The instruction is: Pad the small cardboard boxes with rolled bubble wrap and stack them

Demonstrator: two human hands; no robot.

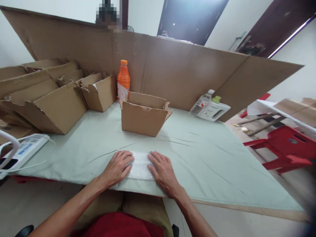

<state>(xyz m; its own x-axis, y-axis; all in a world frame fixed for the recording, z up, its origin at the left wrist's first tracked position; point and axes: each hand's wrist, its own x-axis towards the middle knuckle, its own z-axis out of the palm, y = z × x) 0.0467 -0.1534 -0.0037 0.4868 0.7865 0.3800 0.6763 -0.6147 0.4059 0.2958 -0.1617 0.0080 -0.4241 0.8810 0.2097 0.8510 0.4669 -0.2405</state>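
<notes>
Head-camera footage is showing both sets of fingers [128, 161] being laid out flat and spread, pressed down on a small, clear, bubbled plastic sheet [140, 166]; nothing is being gripped or pinched. The left hand [118, 168] is covering the sheet's left end and the right hand [161, 169] its right end, with a strip of the plastic being left bare between them. The sheet is lying on the pale green cloth-covered surface [197, 151], close to its near edge and directly in front of the person.

Judging from the flat palms, the sheet is being smoothed or held down. For that to be done well, even pressure is best kept on both ends so that the thin plastic is not being bunched, and its near edge is best kept from being slid off the surface.

Beyond the hands, a small open brown cardboard box [144, 115] is standing apart from the sheet. Behind it an orange plastic bottle [123, 80] is standing upright against a tall cardboard screen [187, 65]. Further brown cardboard boxes [56, 98] are being stacked at the left, and a white power strip [27, 148] is lying near the left edge.
</notes>
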